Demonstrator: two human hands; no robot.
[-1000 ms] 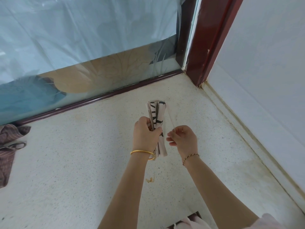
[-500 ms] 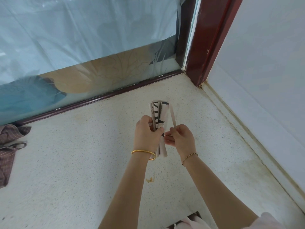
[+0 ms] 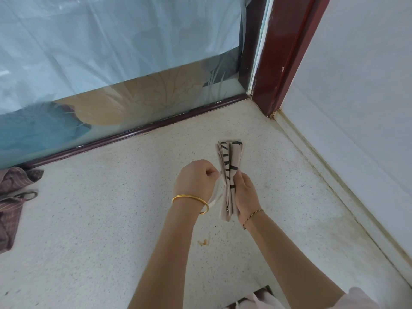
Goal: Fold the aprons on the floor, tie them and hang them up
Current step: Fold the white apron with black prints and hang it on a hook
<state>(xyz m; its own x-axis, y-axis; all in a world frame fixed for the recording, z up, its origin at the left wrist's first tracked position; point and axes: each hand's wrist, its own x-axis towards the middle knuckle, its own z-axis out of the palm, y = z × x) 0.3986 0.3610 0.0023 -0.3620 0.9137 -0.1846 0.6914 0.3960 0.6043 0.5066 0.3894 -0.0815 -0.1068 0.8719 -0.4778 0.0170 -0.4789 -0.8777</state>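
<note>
A beige apron with black markings, folded into a narrow bundle, is held upright above the speckled floor. My right hand is closed around the bundle's lower half. My left hand, with a gold bangle on the wrist, is closed on the apron's pale strap, which runs from the fist down past the wrist beside the bundle. A brown striped apron lies crumpled on the floor at the far left.
A glass door covered with plastic film runs along the back, on a dark red bottom rail. A dark red door frame stands at the corner. A pale wall closes the right side. More fabric shows at the bottom edge.
The bundle has passed from my left hand to my right hand. My left hand now grips the strap, which my right hand held before, and has pulled it to the left side of the bundle.
</note>
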